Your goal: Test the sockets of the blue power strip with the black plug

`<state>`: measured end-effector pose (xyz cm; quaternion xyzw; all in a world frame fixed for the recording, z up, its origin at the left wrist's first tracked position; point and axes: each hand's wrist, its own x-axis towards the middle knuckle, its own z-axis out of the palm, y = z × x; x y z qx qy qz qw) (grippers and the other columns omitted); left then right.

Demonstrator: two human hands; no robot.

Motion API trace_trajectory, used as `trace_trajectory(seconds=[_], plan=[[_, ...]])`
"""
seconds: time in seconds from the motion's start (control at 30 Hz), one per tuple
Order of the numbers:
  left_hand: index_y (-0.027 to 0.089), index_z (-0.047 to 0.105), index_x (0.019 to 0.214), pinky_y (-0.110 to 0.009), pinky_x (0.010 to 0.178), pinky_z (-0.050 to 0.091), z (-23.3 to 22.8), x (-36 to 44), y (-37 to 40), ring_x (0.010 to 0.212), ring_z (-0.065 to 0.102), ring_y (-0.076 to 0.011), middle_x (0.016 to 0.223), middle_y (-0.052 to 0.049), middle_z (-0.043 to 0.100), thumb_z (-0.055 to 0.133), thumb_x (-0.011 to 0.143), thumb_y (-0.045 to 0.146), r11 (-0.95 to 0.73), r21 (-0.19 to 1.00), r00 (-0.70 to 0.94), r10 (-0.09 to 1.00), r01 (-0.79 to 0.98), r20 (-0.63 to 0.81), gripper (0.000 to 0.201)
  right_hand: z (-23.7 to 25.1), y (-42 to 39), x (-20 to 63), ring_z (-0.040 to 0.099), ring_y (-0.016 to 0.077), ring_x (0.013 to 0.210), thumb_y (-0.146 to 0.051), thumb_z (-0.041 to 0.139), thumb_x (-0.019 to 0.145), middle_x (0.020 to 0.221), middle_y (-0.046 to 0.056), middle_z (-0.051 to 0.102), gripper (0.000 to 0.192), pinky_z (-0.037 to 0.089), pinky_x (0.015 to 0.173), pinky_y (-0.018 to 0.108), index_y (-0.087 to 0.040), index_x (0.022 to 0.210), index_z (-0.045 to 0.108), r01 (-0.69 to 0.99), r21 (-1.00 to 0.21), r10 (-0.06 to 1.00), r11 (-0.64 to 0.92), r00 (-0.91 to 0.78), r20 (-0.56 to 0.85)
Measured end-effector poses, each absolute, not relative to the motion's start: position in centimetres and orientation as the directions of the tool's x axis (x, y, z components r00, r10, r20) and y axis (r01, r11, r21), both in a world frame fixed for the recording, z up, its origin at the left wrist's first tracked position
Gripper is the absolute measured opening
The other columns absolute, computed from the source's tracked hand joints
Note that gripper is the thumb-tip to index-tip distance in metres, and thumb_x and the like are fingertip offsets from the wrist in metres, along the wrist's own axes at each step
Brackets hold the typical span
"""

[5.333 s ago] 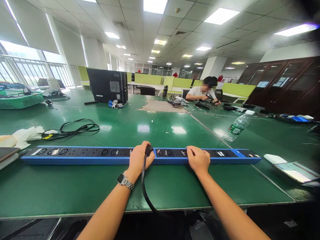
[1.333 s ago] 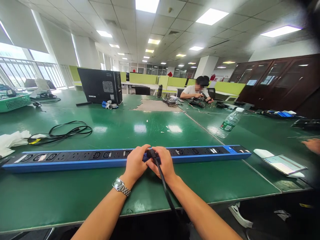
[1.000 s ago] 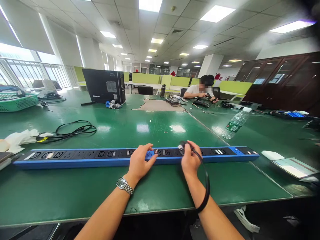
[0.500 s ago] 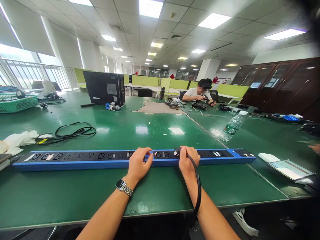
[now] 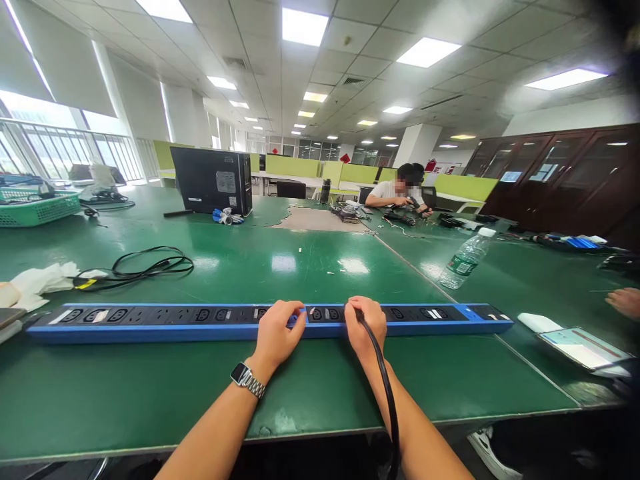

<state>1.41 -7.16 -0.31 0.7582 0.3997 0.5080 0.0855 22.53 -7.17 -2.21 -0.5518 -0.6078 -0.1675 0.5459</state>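
Slanting inward from the bottom of the view, the left forearm [image 5: 220, 420] and right forearm [image 5: 425, 427] cross the near edge of the green desk [image 5: 320, 393], well apart. A metal-banded watch [image 5: 247, 379] circles the left wrist, and a thick black cable [image 5: 388, 387] runs up over the right forearm into the right hand [image 5: 367, 327]. That hand is held knuckles up, thumb and forefinger pinching a black plug [image 5: 350, 311] at the cable's end; the fingers hide most of it, so whether it sits in a socket cannot be told. The left hand [image 5: 276, 331] leans on the long blue-and-black power strip [image 5: 220, 327], back of the hand uppermost, thumb and forefinger arched apart around a blue section; its other fingers are hidden. The strip lies sideways across the desk, sockets up, beneath both hands.

Past it, a loose loop of thin black cord [image 5: 150, 265] lies to the left and a clear bottle [image 5: 465, 263] stands to the right, while another person's hand [image 5: 625, 302] shows at the right edge. Farther off stand a black computer case [image 5: 206, 179] and, to its right, a person in white [image 5: 383, 195], leaning over the desk.
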Motion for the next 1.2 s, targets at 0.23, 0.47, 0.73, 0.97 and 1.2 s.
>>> trace_trajectory(seconds=[0.23, 0.47, 0.73, 0.97, 1.2], plan=[[0.021, 0.064, 0.091, -0.029, 0.072, 0.05, -0.3, 1.3, -7.2, 0.076, 0.063, -0.0161, 0.08, -0.002, 0.069, 0.054, 0.088, 0.022, -0.657, 0.551, 0.16, 0.705, 0.514, 0.691, 0.011, -2.1, -6.7, 21.8, 0.06, 0.0223, 0.082, -0.033, 0.052, 0.087, 0.084, 0.005, 0.071, 0.02, 0.041, 0.081, 0.036, -0.021, 0.075, 0.062, 0.844, -0.489, 0.462, 0.22, 0.352, 0.814], [0.022, 0.065, 0.089, -0.029, 0.07, 0.05, -0.2, 1.3, -7.2, 0.073, 0.063, -0.0158, 0.078, -0.002, 0.069, 0.053, 0.088, 0.023, -0.658, 0.549, 0.152, 0.701, 0.515, 0.697, 0.012, -2.2, -6.7, 21.7, 0.061, 0.0228, 0.08, -0.038, 0.051, 0.087, 0.081, 0.005, 0.07, 0.024, 0.042, 0.078, 0.036, -0.022, 0.073, 0.062, 0.817, -0.545, 0.427, 0.187, 0.432, 0.794], [0.021, 0.065, 0.089, -0.029, 0.071, 0.05, -0.3, 1.3, -7.2, 0.073, 0.063, -0.0155, 0.079, -0.002, 0.069, 0.054, 0.088, 0.021, -0.652, 0.558, 0.15, 0.709, 0.514, 0.689, 0.012, -2.5, -6.5, 22.1, 0.06, 0.0216, 0.076, -0.039, 0.052, 0.085, 0.078, 0.005, 0.069, 0.023, 0.043, 0.075, 0.034, -0.022, 0.073, 0.062, 0.765, -0.611, 0.469, 0.203, 0.472, 0.747], [0.022, 0.065, 0.087, -0.029, 0.072, 0.049, -0.3, 1.2, -7.2, 0.075, 0.063, -0.016, 0.079, -0.002, 0.069, 0.054, 0.088, 0.022, -0.656, 0.546, 0.165, 0.705, 0.521, 0.69, 0.012, -2.2, -7.0, 24.1, 0.059, 0.0224, 0.079, -0.05, 0.051, 0.086, 0.078, 0.005, 0.068, 0.033, 0.04, 0.079, 0.036, -0.02, 0.078, 0.063, 0.872, -0.454, 0.621, 0.184, 0.255, 0.741], [0.022, 0.065, 0.085, -0.029, 0.072, 0.049, -0.1, 1.2, -7.3, 0.075, 0.062, -0.0164, 0.079, -0.002, 0.069, 0.053, 0.089, 0.022, -0.66, 0.531, 0.175, 0.699, 0.531, 0.693, 0.013, -2.7, -7.4, 24.3, 0.058, 0.0241, 0.084, -0.06, 0.057, 0.082, 0.082, 0.005, 0.069, 0.04, 0.037, 0.082, 0.037, -0.02, 0.082, 0.064, 0.927, -0.352, 0.593, 0.13, 0.212, 0.777]])
